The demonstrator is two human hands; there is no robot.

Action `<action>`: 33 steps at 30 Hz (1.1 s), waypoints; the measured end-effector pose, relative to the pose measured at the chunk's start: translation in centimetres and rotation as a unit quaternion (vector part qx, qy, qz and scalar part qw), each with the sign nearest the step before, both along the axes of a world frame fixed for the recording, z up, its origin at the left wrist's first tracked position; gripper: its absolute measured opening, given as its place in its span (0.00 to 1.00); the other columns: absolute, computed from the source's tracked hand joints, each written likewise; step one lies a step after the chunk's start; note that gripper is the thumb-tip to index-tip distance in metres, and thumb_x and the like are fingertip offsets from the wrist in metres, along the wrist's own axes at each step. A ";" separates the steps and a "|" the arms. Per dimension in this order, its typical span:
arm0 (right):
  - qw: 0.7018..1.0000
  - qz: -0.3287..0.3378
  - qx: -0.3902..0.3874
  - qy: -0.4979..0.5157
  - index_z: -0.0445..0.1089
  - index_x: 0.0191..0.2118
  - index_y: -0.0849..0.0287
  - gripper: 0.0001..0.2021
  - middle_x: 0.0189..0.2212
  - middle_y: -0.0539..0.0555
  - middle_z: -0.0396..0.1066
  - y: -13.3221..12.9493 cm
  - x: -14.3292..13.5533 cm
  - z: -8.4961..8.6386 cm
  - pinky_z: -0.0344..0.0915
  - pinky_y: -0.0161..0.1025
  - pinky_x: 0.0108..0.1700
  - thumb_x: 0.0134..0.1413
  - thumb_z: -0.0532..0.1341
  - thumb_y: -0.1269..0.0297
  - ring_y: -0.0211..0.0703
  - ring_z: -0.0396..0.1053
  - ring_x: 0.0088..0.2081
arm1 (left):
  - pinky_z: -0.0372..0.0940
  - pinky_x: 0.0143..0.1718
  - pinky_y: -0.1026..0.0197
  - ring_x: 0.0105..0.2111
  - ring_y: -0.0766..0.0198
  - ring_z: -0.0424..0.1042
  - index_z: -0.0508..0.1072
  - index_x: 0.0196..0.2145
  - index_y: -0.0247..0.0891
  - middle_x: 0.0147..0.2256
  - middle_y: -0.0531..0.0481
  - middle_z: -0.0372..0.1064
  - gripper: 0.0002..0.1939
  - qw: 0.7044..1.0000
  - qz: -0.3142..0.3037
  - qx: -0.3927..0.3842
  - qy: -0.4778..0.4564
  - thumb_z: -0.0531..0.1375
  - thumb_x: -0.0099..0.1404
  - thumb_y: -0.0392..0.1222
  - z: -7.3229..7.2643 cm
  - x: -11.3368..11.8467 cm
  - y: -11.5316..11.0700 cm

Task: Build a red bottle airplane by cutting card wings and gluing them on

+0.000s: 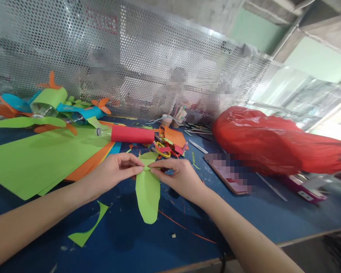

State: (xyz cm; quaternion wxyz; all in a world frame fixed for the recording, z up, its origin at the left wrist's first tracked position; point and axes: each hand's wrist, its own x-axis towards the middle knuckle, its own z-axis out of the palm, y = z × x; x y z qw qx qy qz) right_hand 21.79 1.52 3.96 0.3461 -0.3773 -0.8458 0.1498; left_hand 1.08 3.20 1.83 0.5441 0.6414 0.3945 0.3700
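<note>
Green paper cutout (148,197): likely light, bendy, easily creased; hold by waist. Left hand (113,172), right hand (183,175): fingers pinching there.

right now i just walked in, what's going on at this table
A person's left hand and right hand pinch the narrow middle of a long green paper piece over a blue table. Just beyond the hands, a bottle wrapped in red paper lies on its side, with colored scraps to its right. Large green sheets are spread at left, and a curved green offcut lies closer to the person.
</note>
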 end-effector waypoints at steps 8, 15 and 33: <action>0.994 0.009 0.105 -0.023 0.76 0.36 0.61 0.08 0.28 0.53 0.77 -0.5 -0.4 0.0 0.66 0.33 0.30 0.56 0.60 0.67 0.39 0.73 0.28 | 0.66 0.33 0.64 0.30 0.66 0.70 0.70 0.32 0.40 0.30 0.55 0.70 0.05 0.993 -0.013 0.116 0.034 0.61 0.58 0.42 -0.5 0.1 -0.2; 1.000 0.009 0.019 0.021 0.76 0.37 0.58 0.06 0.32 0.50 0.78 -0.7 -0.5 0.3 0.68 0.31 0.37 0.55 0.62 0.67 0.37 0.74 0.32 | 0.65 0.35 0.64 0.31 0.67 0.68 0.70 0.32 0.41 0.30 0.55 0.68 0.01 0.986 0.003 0.164 0.013 0.59 0.60 0.39 -0.3 0.5 -1.0; 0.989 -0.001 -0.131 0.068 0.77 0.37 0.57 0.07 0.32 0.50 0.78 0.5 0.2 -0.4 0.69 0.35 0.34 0.52 0.64 0.63 0.40 0.74 0.33 | 0.66 0.38 0.63 0.32 0.67 0.72 0.71 0.28 0.40 0.27 0.57 0.70 0.04 0.998 0.007 0.063 0.000 0.63 0.55 0.39 -0.2 0.4 -0.5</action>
